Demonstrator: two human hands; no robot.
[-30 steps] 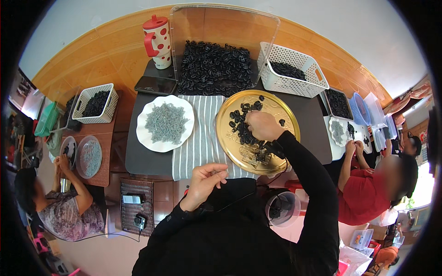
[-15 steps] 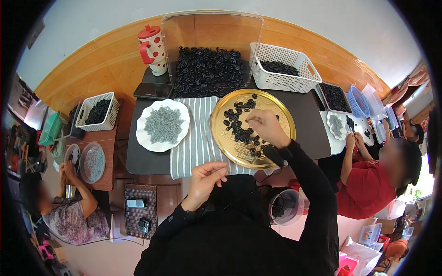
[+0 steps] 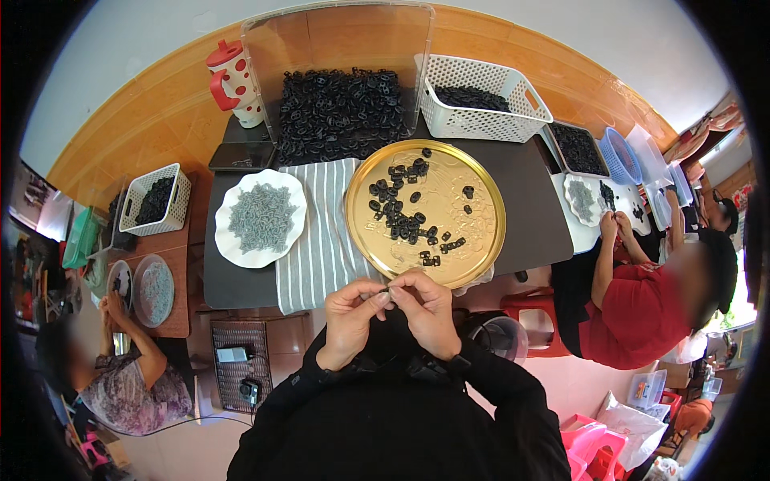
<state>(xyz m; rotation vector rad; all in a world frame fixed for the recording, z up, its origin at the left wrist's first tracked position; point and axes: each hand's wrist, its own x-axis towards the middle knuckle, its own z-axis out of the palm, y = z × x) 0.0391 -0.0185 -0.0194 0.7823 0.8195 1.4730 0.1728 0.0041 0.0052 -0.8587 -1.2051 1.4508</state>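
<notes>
Just in front of the table's near edge, my left hand (image 3: 351,317) and my right hand (image 3: 431,313) meet fingertip to fingertip. Both are closed in a pinch on a small black piece (image 3: 387,290); its exact shape is mostly covered by the fingers. Beyond them a round gold tray (image 3: 473,260) holds loose black plastic loop-shaped pieces (image 3: 395,212), clustered on its left half with a few apart on the right. A white scalloped plate (image 3: 258,260) to the left bears a heap of small grey parts (image 3: 261,215). Between plate and tray lies a striped cloth (image 3: 319,268).
At the back stand a clear bin of black pieces (image 3: 341,112), a white perforated basket (image 3: 489,124), a red-spotted tumbler (image 3: 237,84) and a dark phone-like slab (image 3: 241,155). Co-workers sit left (image 3: 132,373) and right (image 3: 638,301). A red stool (image 3: 539,317) is at the right.
My right hand has come back from over the gold tray to meet my left hand, which has shifted slightly right. The whole view has shifted a little.
</notes>
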